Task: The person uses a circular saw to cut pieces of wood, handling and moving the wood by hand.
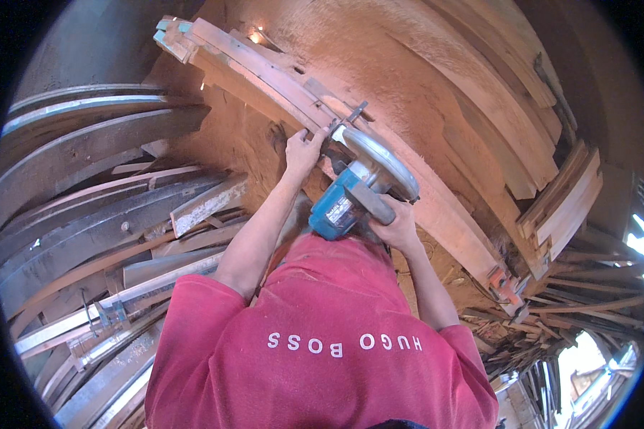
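Note:
A circular saw [335,209] with a teal motor housing and a silver blade guard [379,157] rests on a long wooden plank [436,193]. My right hand [399,224] is closed round its dark handle. At the front of the saw's base my left hand [305,151] has its fingers bent in against the edge of the wood; whether they grip the base or the wood is hidden. A narrower wooden strip [265,70] runs from the saw toward the far left. A short metal bar [358,111] sticks out ahead of the guard. The blade's cutting edge is hidden.
Sawdust covers the work surface [336,50]. Long boards [494,121] lie along the far right side, with shorter pieces [572,193] stacked beyond. Several planks [71,193] are piled on the left. An orange clamp-like piece [504,282] sits at the plank's right end.

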{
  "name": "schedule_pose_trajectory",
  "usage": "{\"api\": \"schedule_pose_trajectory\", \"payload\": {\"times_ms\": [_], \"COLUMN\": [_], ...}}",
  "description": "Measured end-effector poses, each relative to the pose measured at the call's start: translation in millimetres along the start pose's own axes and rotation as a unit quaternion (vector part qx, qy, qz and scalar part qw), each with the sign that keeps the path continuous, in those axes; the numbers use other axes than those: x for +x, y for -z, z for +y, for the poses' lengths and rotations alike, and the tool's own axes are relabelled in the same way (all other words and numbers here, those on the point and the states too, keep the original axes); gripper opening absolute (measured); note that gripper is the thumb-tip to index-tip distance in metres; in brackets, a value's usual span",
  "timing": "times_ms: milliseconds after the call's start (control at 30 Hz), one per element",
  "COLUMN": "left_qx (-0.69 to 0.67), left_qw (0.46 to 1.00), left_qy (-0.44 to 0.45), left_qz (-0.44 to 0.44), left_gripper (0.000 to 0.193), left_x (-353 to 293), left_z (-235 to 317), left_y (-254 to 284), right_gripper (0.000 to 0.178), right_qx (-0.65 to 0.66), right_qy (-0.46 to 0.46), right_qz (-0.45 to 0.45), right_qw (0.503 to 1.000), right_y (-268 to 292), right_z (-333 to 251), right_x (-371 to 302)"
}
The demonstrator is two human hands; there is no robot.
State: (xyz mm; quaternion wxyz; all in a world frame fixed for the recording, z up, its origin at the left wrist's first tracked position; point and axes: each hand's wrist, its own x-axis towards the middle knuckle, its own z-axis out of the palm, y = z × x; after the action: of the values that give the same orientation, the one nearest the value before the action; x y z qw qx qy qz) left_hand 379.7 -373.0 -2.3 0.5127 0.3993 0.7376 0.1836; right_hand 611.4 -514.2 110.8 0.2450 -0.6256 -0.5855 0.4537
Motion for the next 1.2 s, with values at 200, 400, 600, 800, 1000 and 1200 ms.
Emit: {"api": "schedule_pose_trajectory", "payload": {"times_ms": [200, 400, 600, 800, 1000, 1200], "left_qx": [-0.032, -0.04, -0.043, -0.034, -0.057, -0.021], "left_qw": [0.999, 0.998, 0.999, 0.999, 0.998, 1.0], "left_qy": [-0.02, -0.04, -0.015, -0.006, -0.007, -0.021], "left_qz": [0.03, 0.025, -0.01, -0.004, 0.0, 0.008], "left_gripper": [0.057, 0.053, 0.045, 0.046, 0.048, 0.048], "left_x": [-1, 2, -7, -10, -5, 2], "left_z": [-6, -10, 2, 10, 8, 9], "left_y": [-2, -2, 2, 5, 8, 15], "right_gripper": [0.045, 0.045, 0.046, 0.035, 0.035, 0.032], "right_qx": [0.024, 0.045, 0.043, 0.036, 0.048, 0.052], "right_qy": [-0.001, -0.007, -0.01, 0.02, 0.013, 0.013], "right_qz": [-0.038, -0.074, -0.083, -0.063, -0.064, -0.068], "right_qw": [0.999, 0.996, 0.996, 0.997, 0.997, 0.996], "right_y": [1, 4, 3, 2, 2, -1], "right_z": [0, 3, 0, -5, -10, -20], "right_x": [4, 5, 4, 7, 12, 20]}}
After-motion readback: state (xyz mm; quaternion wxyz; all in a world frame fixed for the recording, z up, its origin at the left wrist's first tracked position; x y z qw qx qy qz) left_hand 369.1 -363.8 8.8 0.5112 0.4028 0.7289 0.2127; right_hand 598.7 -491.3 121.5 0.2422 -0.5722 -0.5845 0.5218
